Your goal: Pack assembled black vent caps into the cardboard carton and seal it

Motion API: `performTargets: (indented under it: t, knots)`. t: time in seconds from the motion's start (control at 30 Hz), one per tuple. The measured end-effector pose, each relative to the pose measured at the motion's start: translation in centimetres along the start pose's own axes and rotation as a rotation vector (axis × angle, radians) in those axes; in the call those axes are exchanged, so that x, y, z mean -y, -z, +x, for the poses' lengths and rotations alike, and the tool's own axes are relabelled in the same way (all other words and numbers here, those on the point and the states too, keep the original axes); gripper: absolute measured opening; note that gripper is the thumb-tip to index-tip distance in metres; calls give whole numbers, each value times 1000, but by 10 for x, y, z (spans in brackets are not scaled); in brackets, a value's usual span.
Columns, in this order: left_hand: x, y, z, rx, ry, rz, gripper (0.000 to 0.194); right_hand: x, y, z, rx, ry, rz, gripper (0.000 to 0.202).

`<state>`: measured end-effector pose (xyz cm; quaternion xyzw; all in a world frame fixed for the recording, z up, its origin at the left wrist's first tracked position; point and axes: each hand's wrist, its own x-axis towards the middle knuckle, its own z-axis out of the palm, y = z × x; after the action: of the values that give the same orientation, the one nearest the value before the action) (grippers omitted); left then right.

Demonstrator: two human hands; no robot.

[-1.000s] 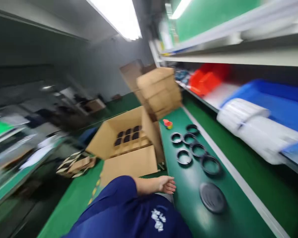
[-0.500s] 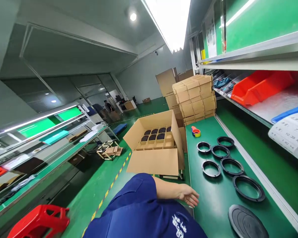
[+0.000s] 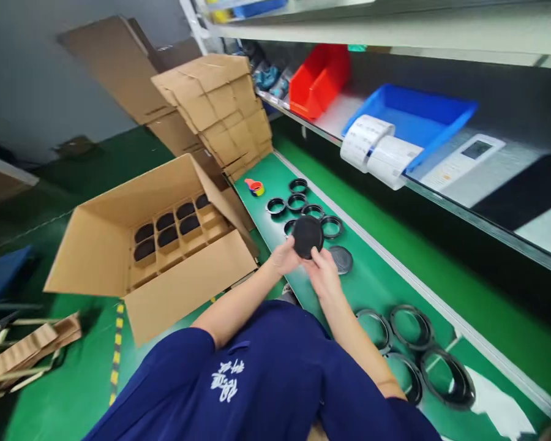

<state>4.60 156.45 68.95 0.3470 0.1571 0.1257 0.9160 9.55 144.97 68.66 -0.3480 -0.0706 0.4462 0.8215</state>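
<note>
Both of my hands are closed on a round black part (image 3: 308,235) above the bench edge. My left hand (image 3: 285,256) grips its lower left rim, and my right hand (image 3: 322,271) holds its lower right. The part's exact kind cannot be made out. Just past my right hand, a dark ridged disc (image 3: 341,260) lies flat on the green bench (image 3: 269,168). Several black rings (image 3: 296,201) are spread beyond the part, which partly hides one of them. Larger black rings (image 3: 411,327) lie nearer me, beside my right forearm.
An open carton (image 3: 188,272) with dividers stands left of the bench, holding several round black parts (image 3: 144,250). Stacked cardboard (image 3: 224,116) rises at the bench's far end, near tape rolls (image 3: 255,187). A shelf with red (image 3: 320,82) and blue (image 3: 411,119) bins overhangs the right.
My view has swung right and down toward the bench. Both hands now hold the round black part; earlier only one empty, open hand showed near the bench edge.
</note>
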Motion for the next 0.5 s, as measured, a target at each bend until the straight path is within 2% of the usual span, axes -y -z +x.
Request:
performTargets:
  t: [0.07, 0.13, 0.17, 0.23, 0.3, 0.37, 0.5]
  knots:
    - [-16, 1, -5, -39, 22, -50, 53, 1, 11, -11, -41, -40, -60, 44]
    - [-25, -2, -14, -34, 5, -93, 56, 5, 13, -13, -79, -22, -266, 47]
    - [-28, -5, -19, -16, -2, -121, 59, 9, 14, -12, -124, 67, -421, 48]
    - [-30, -12, -26, 26, 22, -183, 62, 22, 14, -8, -223, 380, -764, 49]
    - [-29, -17, -30, 45, 85, -232, 62, 37, 15, -5, -200, 657, -1067, 45]
    - [-28, -20, -32, 41, 146, -254, 61, 47, 16, -4, -105, 765, -1288, 43]
    - [-27, -23, -29, 2, 263, -216, 56, 50, 22, -1, -69, 763, -1519, 46]
